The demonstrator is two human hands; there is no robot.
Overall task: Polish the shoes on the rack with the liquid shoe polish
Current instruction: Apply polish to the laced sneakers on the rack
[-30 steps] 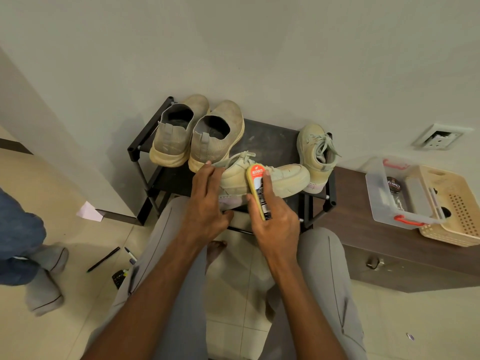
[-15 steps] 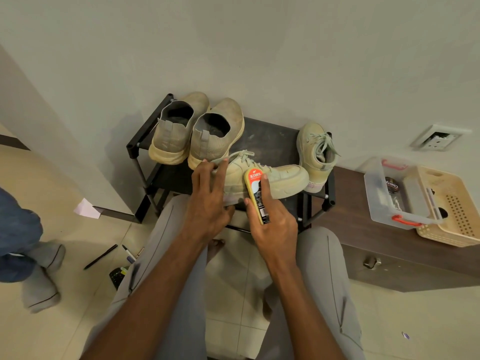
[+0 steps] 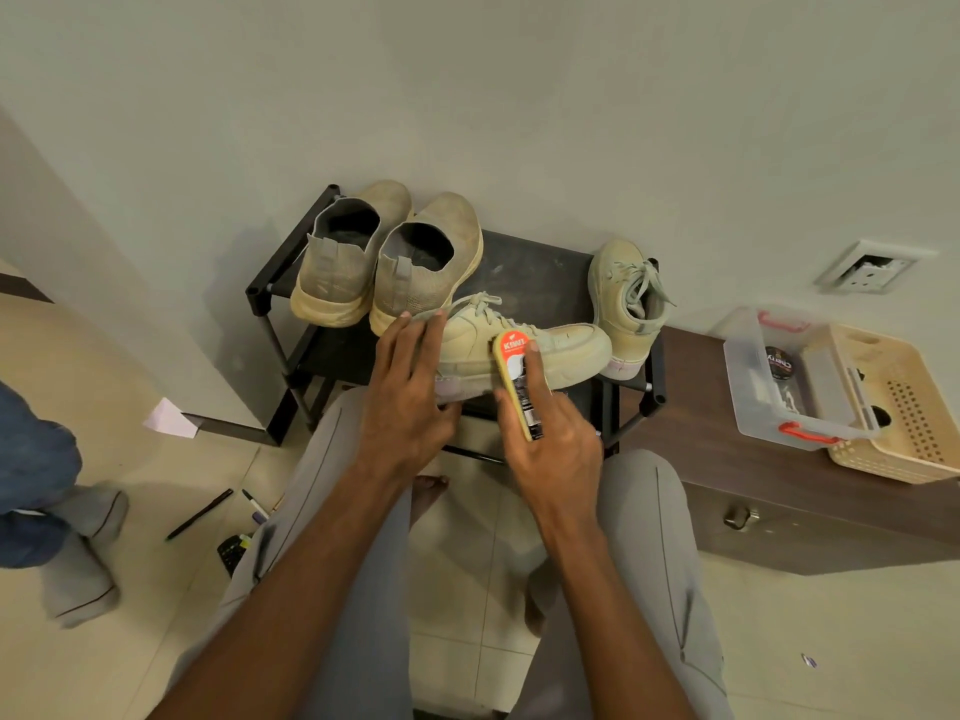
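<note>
Pressing polish bottle (image 3: 519, 381) against sneaker (image 3: 545, 350), right fingers (image 3: 535, 371) clamped round it, left fingers (image 3: 415, 345) flat on heel

Sneaker (image 3: 545, 345): pale green. Polish applicator (image 3: 517, 381): orange top, black-white label. Rack (image 3: 530, 272): black. Basket (image 3: 904, 407): cream, perforated.

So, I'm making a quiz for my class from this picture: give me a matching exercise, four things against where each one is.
Things:
1. polish bottle
2. laced sneaker
3. slip-on pair
4. clear box

Places:
A. on the brown cabinet, beside the beige basket
B. in the right hand
C. far left of the rack, heels toward the camera
D. on its side at the rack's front, under the left hand

Pairs: 1-B, 2-D, 3-C, 4-A
</note>
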